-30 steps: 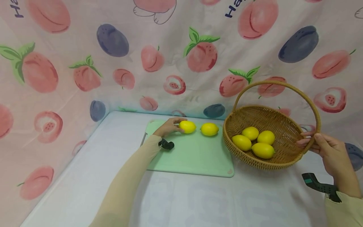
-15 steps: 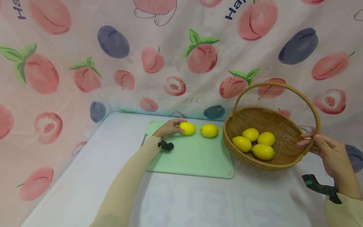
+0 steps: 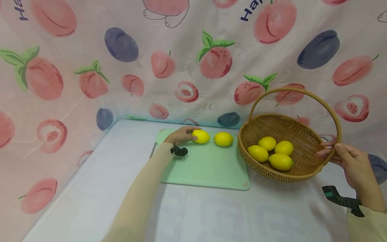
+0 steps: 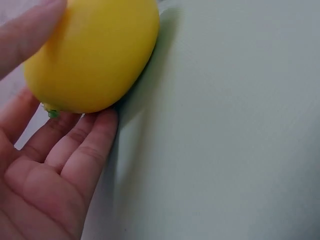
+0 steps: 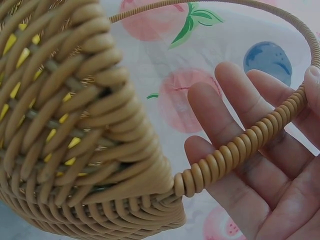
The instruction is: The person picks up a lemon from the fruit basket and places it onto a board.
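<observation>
At the far side of the pale green cutting board (image 3: 205, 168), my left hand (image 3: 180, 135) holds a yellow lemon (image 3: 201, 136) between thumb and fingers. The left wrist view shows the thumb over one side of this lemon (image 4: 95, 55), with the fingers at its stem end close against the board. A second lemon (image 3: 223, 138) lies just to its right. My right hand (image 3: 352, 159) grips the handle of a wicker basket (image 3: 290, 122), thumb on one side and fingers behind it. Several lemons (image 3: 280, 162) sit inside the basket, which tilts toward me.
A thin metal handle (image 3: 153, 150) runs along the board's left edge. The white tabletop (image 3: 205, 215) extends in front of the board. Behind stands a fruit-printed cloth (image 3: 187, 50), close to the board and basket.
My left wrist has shifted slightly right and away from me, and the lemon in that hand has moved a little right. The right hand and basket hold still.
</observation>
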`<state>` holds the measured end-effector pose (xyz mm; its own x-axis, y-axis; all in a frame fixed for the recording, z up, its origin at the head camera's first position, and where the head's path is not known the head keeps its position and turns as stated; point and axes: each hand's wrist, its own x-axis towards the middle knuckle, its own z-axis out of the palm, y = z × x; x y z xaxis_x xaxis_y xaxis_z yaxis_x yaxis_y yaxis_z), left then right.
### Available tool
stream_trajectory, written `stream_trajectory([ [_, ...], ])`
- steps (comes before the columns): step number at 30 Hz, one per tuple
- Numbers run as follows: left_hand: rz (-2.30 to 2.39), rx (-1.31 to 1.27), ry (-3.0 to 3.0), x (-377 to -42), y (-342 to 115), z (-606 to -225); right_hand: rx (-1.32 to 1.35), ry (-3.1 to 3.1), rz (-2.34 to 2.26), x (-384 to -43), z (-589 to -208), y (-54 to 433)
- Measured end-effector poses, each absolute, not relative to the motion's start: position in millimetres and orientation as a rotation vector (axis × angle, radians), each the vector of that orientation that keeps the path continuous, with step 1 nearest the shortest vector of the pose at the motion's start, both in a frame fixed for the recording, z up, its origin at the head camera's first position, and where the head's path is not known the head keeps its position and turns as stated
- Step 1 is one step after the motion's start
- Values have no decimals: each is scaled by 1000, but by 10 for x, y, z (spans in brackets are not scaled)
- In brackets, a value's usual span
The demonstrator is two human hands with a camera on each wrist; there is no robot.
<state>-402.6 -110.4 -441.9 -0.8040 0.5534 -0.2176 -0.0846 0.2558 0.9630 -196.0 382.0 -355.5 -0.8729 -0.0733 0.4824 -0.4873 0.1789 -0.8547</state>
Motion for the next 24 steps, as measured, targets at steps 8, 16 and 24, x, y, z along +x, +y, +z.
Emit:
stream_trajectory([
  [8, 1652, 408, 1955, -4009, -1102, -4410, 519, -2149, 1713, -1957, -3561, 3829],
  [16, 1732, 348, 1969, -3943, -1010, -4366, 505, -2151, 1714, -1957, -3561, 3822],
  [24, 1642, 340, 2120, -4005, -985, -4430, 506, -2145, 1723, -1959, -3560, 3821],
])
